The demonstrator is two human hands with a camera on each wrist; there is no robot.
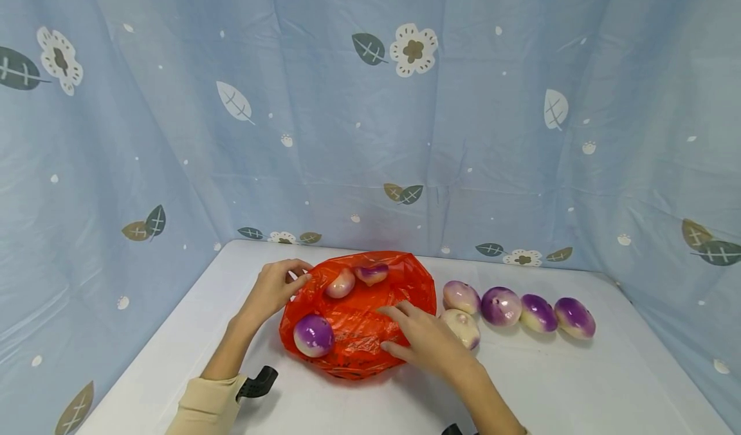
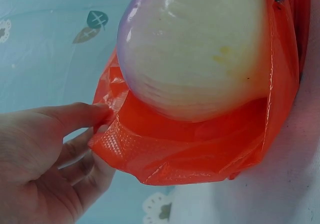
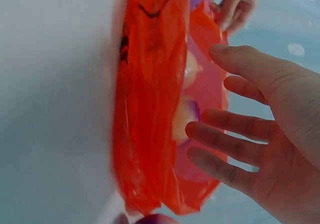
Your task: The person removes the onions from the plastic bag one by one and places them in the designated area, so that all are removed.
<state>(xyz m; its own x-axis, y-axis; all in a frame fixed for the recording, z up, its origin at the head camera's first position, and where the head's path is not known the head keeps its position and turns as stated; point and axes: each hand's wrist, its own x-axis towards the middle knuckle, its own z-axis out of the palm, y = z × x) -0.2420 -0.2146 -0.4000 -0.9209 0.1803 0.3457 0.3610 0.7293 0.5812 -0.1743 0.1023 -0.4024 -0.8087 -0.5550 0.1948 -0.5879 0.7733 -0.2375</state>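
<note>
A red plastic bag [image 1: 359,322] lies on the white table [image 1: 579,383]. Three purple-and-white turnips sit on it: one at the front left [image 1: 313,335] and two at the back [image 1: 340,284] [image 1: 372,273]. My left hand [image 1: 301,275] pinches the bag's left edge between thumb and fingers [image 2: 95,115], right beside a large turnip [image 2: 200,49]. My right hand [image 1: 393,325] hovers open over the bag's right side, its fingers [image 3: 225,139] spread and straight next to the bag [image 3: 150,109].
Several more turnips lie to the right of the bag, most in a row [image 1: 501,305] and one [image 1: 461,327] close to my right hand. A blue flowered curtain [image 1: 370,132] closes off the table's back and sides.
</note>
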